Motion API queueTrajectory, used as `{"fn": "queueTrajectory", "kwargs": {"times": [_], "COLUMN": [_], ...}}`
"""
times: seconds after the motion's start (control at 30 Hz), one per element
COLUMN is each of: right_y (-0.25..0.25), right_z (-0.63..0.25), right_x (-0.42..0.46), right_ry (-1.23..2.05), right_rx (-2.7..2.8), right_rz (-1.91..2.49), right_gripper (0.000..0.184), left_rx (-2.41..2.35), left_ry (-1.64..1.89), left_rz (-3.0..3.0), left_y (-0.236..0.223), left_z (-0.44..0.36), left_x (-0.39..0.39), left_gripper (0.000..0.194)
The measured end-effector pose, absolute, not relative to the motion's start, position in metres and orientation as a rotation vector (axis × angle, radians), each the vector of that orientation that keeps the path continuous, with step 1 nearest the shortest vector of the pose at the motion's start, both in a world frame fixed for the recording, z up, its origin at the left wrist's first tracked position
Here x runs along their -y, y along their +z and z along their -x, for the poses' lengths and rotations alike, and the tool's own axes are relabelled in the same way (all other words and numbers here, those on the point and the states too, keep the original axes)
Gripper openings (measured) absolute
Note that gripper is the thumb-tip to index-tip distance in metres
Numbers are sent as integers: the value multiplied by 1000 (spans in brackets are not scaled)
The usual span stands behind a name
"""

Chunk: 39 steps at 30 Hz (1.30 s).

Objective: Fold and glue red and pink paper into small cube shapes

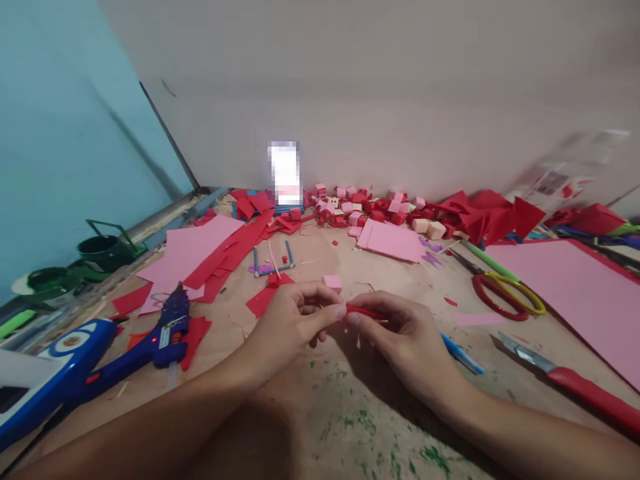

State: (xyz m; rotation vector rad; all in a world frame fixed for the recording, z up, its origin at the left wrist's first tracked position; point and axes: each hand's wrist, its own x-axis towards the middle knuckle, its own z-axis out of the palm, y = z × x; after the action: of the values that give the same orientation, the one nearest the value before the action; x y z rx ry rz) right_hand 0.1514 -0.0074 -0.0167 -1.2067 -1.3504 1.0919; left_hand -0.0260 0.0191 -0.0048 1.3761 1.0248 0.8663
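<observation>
Close together over the middle of the table, both my hands work at a narrow red paper piece (364,311). My right hand (400,327) is closed in a pinch round it. At its left end, the thumb and forefinger of my left hand (303,317) are pressed together; the very tip there is hidden. Just beyond my fingers sits a small pink paper cube (332,284). A small red cube (273,281) lies on a red paper piece (260,301) past my left hand.
On the left lie a blue glue gun (170,330) and pink sheets (185,247). To the right are scissors (505,297), a red-handled utility knife (575,383) and a blue pen (463,353). Several small cubes (360,203) and a lit screen (286,173) line the back wall.
</observation>
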Motion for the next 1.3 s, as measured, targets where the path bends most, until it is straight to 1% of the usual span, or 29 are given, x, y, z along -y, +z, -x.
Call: {"fn": "queueTrajectory", "kwargs": {"times": [0.23,0.37,0.53,0.7,0.87,1.13,1.3], "right_y": [-18,-18,-18,-20,-18,-18,-15], "right_z": [-161,-162,-161,-161,-162,-161,-161], "right_x": [9,9,10,10,8,7,8], "right_ry": [1111,1117,1102,1142,1122,1078,1125], "right_rx": [1452,1470,1482,1456,1483,1424,1420], "right_rz": [1197,1200,1217,1190,1233,1252,1256], "right_gripper": [17,19,16,21,15,15,16], "left_rx": [-1038,-1063,-1077,-1043,-1054,-1033,-1052], "left_ry": [829,825,826,826,842,903,877], "left_rz": [-1617,-1617,-1602,-1613,-1596,-1523,-1525], "left_y": [-2,-2,-4,-4,-3,-4,-4], "left_z": [24,23,24,25,24,25,25], "left_x": [-18,-17,-15,-15,-17,-20,-21], "left_gripper": [16,15,15,13,12,9,9]}}
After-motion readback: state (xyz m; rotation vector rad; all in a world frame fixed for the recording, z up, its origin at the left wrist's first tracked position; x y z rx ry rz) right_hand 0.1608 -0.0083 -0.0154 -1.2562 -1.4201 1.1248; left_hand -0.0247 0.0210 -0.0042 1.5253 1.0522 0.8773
